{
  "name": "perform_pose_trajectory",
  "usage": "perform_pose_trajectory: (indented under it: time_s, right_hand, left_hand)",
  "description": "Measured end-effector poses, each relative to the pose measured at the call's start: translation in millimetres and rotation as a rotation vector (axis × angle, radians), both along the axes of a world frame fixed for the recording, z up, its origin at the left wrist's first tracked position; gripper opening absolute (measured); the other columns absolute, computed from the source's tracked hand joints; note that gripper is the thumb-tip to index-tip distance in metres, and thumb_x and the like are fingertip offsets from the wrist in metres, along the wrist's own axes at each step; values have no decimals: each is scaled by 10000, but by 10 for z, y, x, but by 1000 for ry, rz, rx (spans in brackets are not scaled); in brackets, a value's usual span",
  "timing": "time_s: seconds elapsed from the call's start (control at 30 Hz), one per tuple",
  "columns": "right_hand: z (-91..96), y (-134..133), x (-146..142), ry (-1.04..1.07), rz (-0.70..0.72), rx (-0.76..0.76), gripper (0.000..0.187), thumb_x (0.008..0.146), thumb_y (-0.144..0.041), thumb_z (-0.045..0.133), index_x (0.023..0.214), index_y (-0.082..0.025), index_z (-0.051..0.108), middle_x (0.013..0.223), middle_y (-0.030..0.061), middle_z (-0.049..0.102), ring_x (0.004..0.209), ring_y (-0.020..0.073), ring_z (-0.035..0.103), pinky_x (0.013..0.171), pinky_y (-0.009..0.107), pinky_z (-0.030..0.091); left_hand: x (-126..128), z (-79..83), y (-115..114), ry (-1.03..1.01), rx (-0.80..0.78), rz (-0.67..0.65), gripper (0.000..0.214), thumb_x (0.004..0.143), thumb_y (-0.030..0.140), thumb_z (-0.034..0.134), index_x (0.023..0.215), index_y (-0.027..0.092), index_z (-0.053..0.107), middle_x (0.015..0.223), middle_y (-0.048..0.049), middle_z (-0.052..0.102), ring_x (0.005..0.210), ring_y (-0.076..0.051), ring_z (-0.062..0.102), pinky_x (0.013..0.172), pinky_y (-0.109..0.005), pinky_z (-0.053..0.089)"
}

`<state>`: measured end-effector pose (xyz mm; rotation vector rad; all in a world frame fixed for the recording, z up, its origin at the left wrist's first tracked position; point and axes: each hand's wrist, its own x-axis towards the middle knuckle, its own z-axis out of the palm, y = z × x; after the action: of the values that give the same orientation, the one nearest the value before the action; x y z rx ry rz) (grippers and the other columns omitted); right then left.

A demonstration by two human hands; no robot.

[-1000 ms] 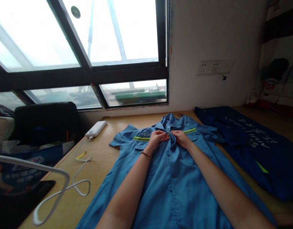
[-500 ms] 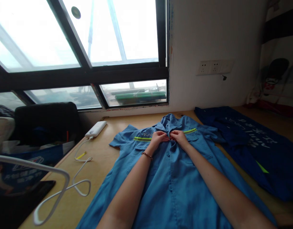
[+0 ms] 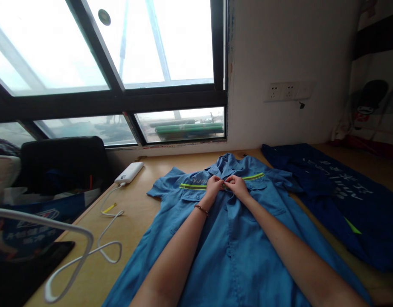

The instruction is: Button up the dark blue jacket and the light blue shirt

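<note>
A light-blue short-sleeved work shirt (image 3: 209, 251) lies front up on the wooden table, its collar toward the window. Yellow-green reflective strips (image 3: 193, 186) cross its chest. My left hand (image 3: 214, 187) is closed in a pinch on the shirt's front placket, just below the collar. Close beside it, my right hand (image 3: 237, 186) pinches the other side of the placket, fingertips nearly touching the left ones. Whatever button lies between the fingers is hidden. Lower down the placket a button (image 3: 228, 251) shows. A beaded bracelet (image 3: 202, 209) circles my left wrist.
To the right lies a dark-blue garment (image 3: 337, 192) with white lettering. A white power bank (image 3: 129, 172) with a looping white cable (image 3: 114, 230) rests on the table's left side. Beyond the left edge are a black chair (image 3: 63, 162) and a blue bag (image 3: 33, 221). The window (image 3: 164, 42) stands behind.
Both hands have shifted slightly at the placket, the right one a little to the left, bringing the fingertips closer together. The shirt stays in place.
</note>
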<state>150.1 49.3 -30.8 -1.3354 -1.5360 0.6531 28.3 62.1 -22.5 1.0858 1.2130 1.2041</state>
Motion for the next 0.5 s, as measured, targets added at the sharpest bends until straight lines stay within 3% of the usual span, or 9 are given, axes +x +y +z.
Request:
perform_pose_trajectory:
  time_s: [0.23, 0.5]
  right_hand:
    - [-46, 30, -3, 103, 75, 8, 238, 610, -333, 612, 768, -156, 595, 411, -75, 427, 390, 75, 352, 415, 194, 247]
    - [14, 1, 19, 154, 189, 37, 407, 642, -367, 605, 973, -136, 647, 441, -82, 342, 424, 58, 270, 413, 192, 211]
  left_hand:
    - [-4, 42, -4, -104, -66, 68, 237, 596, 19, 565, 768, 136, 452, 499, 51, 487, 441, -80, 501, 459, -207, 445]
    - [-39, 53, -39, -227, -30, 79, 282, 632, 76, 604, 858, 144, 448, 578, 37, 512, 517, -90, 539, 529, -219, 450]
